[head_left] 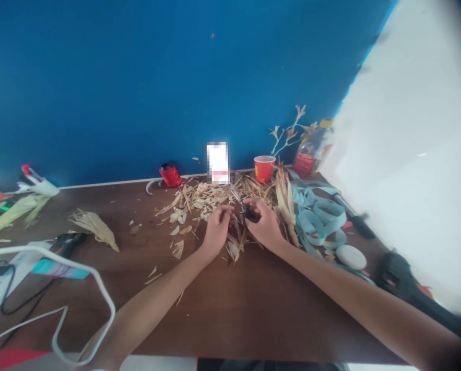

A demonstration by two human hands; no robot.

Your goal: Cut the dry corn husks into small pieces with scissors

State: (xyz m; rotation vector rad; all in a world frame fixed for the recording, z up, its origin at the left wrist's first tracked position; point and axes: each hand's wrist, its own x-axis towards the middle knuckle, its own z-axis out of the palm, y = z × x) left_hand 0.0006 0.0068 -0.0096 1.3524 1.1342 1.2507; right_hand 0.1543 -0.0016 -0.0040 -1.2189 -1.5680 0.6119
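Note:
My right hand point(264, 220) holds a pair of scissors point(236, 195) by the dark handles, its blades pointing up and left toward the wall. Just left of it, my left hand point(216, 231) has thumb and fingers pinched together; whatever lies between them is too small to make out. Beneath and beyond both hands spreads a heap of dry husk scraps point(205, 198). Close to my right hand leans a bunch of dried corn husk point(285, 198), and a loose husk scrap point(234, 251) lies below the hands.
Against the blue wall stand a lit phone point(218, 162), a red can point(170, 175) and a red paper cup point(265, 169) with a dried-flower stem. Blue ribbon point(313, 216), a white disc point(351, 257) and a black glue gun point(398, 273) lie right. A white cable point(106, 293) loops left.

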